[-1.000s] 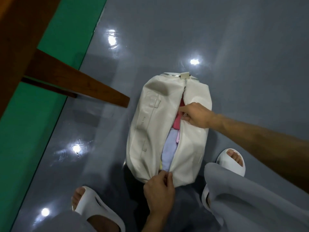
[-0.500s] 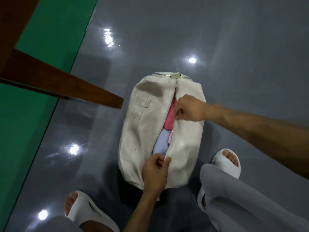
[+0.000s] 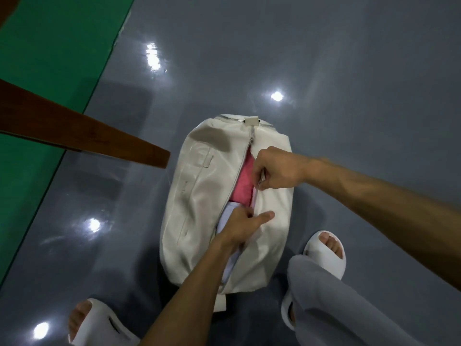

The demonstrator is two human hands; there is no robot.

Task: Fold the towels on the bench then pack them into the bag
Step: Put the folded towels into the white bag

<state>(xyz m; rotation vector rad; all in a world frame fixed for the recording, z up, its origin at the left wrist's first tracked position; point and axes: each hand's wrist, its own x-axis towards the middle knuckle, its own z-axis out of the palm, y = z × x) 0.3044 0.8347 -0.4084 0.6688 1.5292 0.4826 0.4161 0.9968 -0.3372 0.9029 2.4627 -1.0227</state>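
Observation:
A cream-white bag [image 3: 199, 196] lies on the grey floor between my feet, its top zip partly undone. Inside it show a pink towel [image 3: 243, 181] at the far end and a pale blue towel [image 3: 225, 218] nearer me. My right hand [image 3: 279, 168] pinches the right edge of the zip opening beside the pink towel. My left hand [image 3: 239, 226] is at the middle of the opening, fingers tucked inside over the blue towel and thumb lying on the outside of the right flap, holding that edge.
A brown wooden bench [image 3: 87, 136] juts in from the left, just short of the bag. A green floor strip [image 3: 50, 71] runs along the left. My feet in white slippers [image 3: 326, 248] flank the bag's near end, with a grey trouser leg [image 3: 336, 303] at right.
My left hand slid from the bag's near end up to the middle of the opening and went in over the blue towel. My right hand stayed on the zip edge.

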